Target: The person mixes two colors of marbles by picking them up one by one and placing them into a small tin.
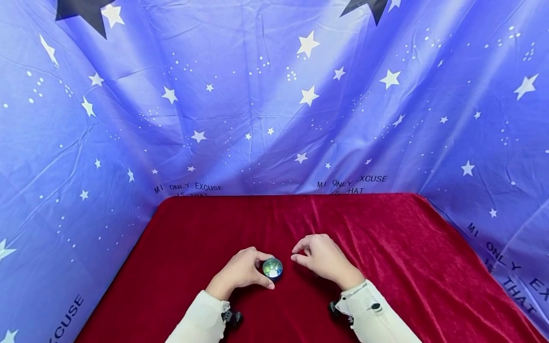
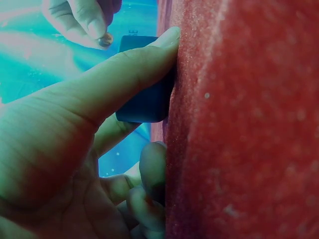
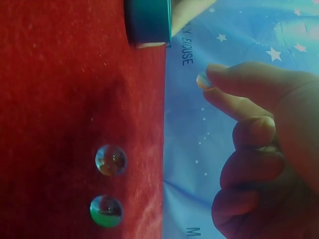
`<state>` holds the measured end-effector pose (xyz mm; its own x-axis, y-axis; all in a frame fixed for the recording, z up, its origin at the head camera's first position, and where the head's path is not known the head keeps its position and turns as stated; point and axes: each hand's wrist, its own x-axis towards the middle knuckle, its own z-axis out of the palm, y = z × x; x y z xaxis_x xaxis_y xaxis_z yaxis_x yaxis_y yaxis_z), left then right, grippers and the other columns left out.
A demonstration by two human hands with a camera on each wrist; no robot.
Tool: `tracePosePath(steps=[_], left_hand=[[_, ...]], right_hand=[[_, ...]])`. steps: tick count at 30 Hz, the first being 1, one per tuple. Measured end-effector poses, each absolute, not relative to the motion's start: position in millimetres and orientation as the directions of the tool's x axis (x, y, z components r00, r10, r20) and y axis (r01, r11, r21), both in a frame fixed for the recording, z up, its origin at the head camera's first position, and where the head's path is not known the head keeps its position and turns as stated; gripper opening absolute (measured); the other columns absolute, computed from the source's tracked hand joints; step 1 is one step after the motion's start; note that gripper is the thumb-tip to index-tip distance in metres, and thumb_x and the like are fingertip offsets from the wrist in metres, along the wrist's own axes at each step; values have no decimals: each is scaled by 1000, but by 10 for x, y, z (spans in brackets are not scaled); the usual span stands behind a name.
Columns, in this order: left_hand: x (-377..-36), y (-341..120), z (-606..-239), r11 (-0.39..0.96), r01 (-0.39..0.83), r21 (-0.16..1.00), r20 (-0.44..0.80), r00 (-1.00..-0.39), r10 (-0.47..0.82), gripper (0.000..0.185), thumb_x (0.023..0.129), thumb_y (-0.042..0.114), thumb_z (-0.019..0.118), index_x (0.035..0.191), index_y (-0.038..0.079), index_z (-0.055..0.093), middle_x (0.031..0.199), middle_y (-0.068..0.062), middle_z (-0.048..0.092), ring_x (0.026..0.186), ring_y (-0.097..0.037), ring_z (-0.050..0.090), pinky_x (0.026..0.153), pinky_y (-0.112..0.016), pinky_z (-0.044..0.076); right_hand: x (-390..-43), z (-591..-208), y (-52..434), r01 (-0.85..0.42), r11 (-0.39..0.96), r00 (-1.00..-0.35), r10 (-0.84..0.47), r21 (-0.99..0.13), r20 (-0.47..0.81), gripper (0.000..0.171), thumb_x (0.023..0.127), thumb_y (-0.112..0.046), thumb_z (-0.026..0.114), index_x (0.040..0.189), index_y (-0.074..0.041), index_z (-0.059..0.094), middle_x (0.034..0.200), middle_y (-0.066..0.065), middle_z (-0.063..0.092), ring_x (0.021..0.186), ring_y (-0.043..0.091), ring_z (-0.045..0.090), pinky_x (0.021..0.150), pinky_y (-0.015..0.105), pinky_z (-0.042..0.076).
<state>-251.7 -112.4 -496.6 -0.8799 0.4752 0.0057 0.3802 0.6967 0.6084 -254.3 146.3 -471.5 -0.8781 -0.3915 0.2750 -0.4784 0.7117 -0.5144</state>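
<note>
From the head camera, the left hand (image 1: 240, 272) curls round a small round tin (image 1: 272, 267) on the red cloth (image 1: 386, 247), thumb and fingers clamped on its sides; shiny marbles show inside it. The right hand (image 1: 322, 259) hovers just at the tin's 3 o'clock, thumb and forefinger pinched together on something too small to make out here. On the starry blue backdrop (image 1: 274, 95), black lettering reads "MI ONLY EXCUSE".

The left wrist camera shows the thumb (image 2: 124, 74) lying across the dark tin (image 2: 147, 99), which sits against the cloth; at 11 o'clock the other hand's fingertips (image 2: 89, 25) pinch a small marble (image 2: 105, 39).

The right wrist camera shows two loose marbles (image 3: 110, 160) (image 3: 106, 211) lying on the cloth, the tin's edge (image 3: 148, 22) at 12 o'clock, and the fingers (image 3: 239, 82) raised clear.

The pinched marble looks likely to slip and roll off across the cloth if released short of the tin; a nudge from the wrist could scatter the loose ones.
</note>
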Motion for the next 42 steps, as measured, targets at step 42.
tracePosePath(steps=[42], left_hand=[[-2536,-1118,-4963,682,412,604,16,-862,506,55,61,36,100,113,32,80,68,15,64,71,-1,52,69,-23,43]], right_hand=[[-2429,-4761,1232,-531,704,-847,-455,-471,274,8,84,-30,85,90,-26,82,59,-16,45,55,-3,40,51,20,36]])
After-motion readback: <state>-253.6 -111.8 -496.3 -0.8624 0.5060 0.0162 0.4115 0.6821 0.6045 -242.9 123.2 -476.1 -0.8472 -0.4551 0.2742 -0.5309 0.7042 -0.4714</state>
